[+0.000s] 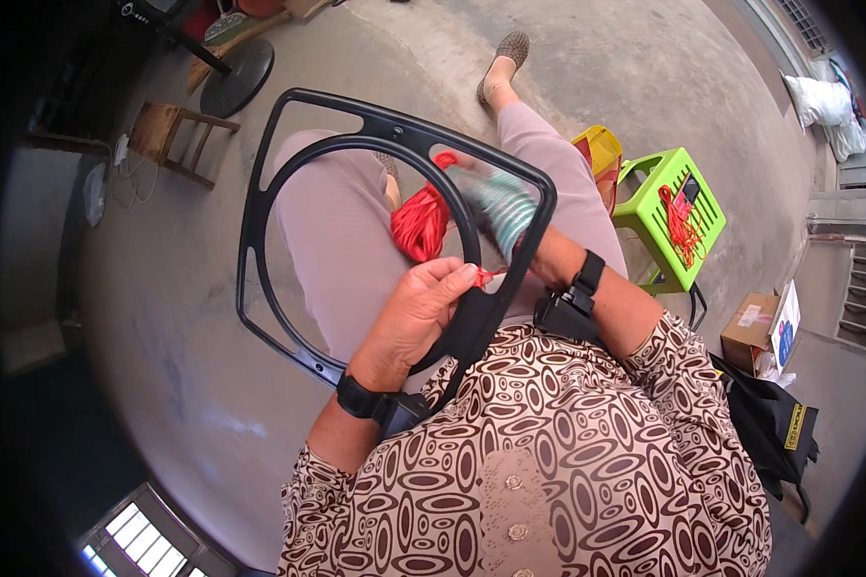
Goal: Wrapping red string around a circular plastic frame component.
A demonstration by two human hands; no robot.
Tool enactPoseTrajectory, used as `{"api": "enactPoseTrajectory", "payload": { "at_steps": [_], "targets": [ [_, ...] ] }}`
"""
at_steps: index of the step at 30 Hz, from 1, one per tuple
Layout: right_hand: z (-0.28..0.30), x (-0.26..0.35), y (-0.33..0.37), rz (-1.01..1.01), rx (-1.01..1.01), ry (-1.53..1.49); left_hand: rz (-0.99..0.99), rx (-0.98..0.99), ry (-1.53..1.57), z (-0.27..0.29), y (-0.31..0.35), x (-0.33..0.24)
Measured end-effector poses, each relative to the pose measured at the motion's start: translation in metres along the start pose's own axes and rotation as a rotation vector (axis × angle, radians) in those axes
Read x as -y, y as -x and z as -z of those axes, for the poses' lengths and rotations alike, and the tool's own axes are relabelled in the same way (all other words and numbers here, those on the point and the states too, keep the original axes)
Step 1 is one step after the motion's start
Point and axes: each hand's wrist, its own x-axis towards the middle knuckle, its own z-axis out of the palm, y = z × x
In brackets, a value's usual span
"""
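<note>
A black frame (397, 131), squarish outside with a large round opening, lies tilted across my lap. My left hand (419, 303) reaches through the opening, its thumb and finger pinched on red cord (486, 276) at the right side of the ring. A striped teal and grey glove covers my right hand (498, 204), which is blurred by motion behind the frame's right side. Against its fingertips hangs a thick bundle of red cord (420, 223), seen through the opening. The glove's fingers are smeared, but they appear closed on the bundle's upper end.
On my right, a green plastic stool (649, 207) carries more red cord (681, 231) and a dark phone-like object. Beside it is a yellow container (601, 149). A cardboard box (749, 322) and a black bag (765, 413) stand farther right. A wooden stool (156, 133) is at far left.
</note>
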Motion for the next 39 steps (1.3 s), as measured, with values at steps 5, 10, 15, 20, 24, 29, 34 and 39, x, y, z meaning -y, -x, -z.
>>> {"api": "enactPoseTrajectory", "payload": {
  "at_steps": [5, 10, 15, 20, 24, 29, 34, 39],
  "targets": [
    [0.008, -0.009, 0.001, -0.455, 0.566, -0.714, -0.241, 0.064, 0.013, 0.003, -0.004, 0.012],
    [0.020, 0.001, 0.011, -0.178, 0.814, -0.571, -0.122, -0.012, -0.128, 0.003, -0.007, 0.009],
    [0.043, 0.003, 0.005, -0.222, 0.381, -0.211, -0.199, -0.069, -0.093, 0.000, -0.002, 0.004],
    [0.119, 0.018, 0.038, 0.167, 0.015, -0.566, -0.188, -0.068, -0.049, 0.011, 0.004, -0.004],
    [0.232, 0.068, 0.089, 0.270, 0.128, -0.821, -0.217, -0.135, -0.050, 0.017, 0.005, -0.006],
    [0.343, 0.106, 0.158, 0.405, -0.404, -0.835, -0.249, -0.112, -0.013, 0.018, 0.002, -0.007],
    [0.273, 0.089, 0.134, 0.268, -0.538, -0.136, -0.259, -0.106, -0.009, 0.013, 0.001, -0.005],
    [0.094, 0.052, 0.064, -0.048, -0.036, 0.400, -0.265, -0.129, -0.015, 0.012, 0.001, -0.004]
  ]
}}
